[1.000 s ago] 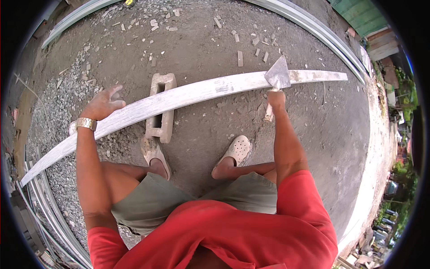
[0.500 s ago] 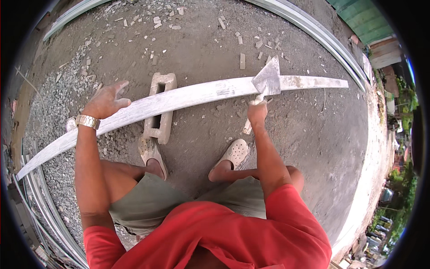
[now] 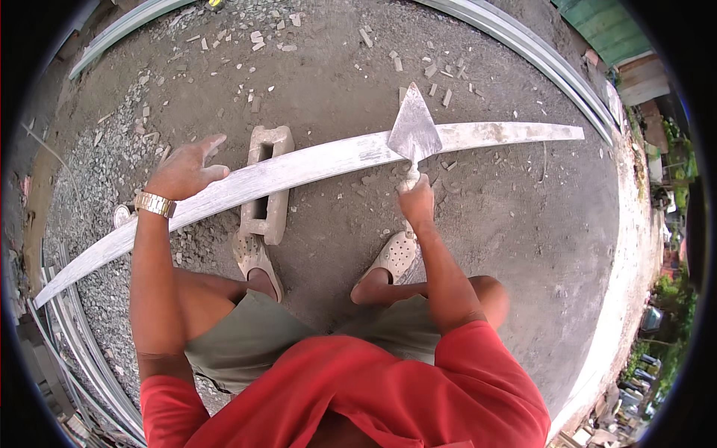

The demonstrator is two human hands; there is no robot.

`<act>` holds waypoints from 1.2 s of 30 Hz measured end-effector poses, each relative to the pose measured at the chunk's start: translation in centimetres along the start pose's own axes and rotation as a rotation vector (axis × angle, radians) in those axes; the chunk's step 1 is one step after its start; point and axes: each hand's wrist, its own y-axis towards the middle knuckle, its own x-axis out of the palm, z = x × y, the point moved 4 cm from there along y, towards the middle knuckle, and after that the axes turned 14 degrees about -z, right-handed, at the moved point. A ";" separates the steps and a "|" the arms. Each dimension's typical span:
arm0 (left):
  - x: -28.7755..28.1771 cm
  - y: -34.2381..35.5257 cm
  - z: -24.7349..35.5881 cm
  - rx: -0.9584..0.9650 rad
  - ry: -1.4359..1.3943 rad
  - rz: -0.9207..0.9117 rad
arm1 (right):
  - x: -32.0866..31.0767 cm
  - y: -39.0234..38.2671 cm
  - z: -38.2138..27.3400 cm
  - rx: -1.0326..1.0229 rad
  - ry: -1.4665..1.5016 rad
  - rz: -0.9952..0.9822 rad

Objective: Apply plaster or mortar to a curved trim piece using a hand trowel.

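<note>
A long, narrow board [image 3: 321, 166] smeared with white crosses in front of me from lower left to upper right. Its left part passes over a hollow concrete block [image 3: 278, 222]. My right hand [image 3: 418, 201] is closed round the handle of a pointed trowel [image 3: 415, 137], whose grey blade lies over the board and points away from me. Further left, my left hand [image 3: 185, 170], with a metal-banded watch at the wrist, is at the board's far edge. Its fingers are stretched out and the thumb stands apart; whether it presses on the board I cannot tell.
My feet, in beige clogs [image 3: 394, 257], stand on the near side of the board. Gravel [image 3: 112, 183] lies at the left and loose chips at the far side. Long metal channels [image 3: 523, 56] lie at the far right, more [image 3: 82, 328] at the near left.
The trowel has moved left along the board, and its blade has turned to point straight away from me. My left hand has shifted slightly to the right.
</note>
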 end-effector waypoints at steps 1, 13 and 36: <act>0.1 0.1 0.4 0.035 -0.061 -0.004 | -0.1 0.1 0.2 0.022 -0.047 -0.069; 0.3 0.0 1.7 0.074 0.053 0.017 | -1.0 1.2 -1.3 -0.010 0.057 0.067; 0.7 -0.7 -0.7 0.053 0.015 -0.005 | -2.0 2.0 -0.1 0.021 -0.089 0.246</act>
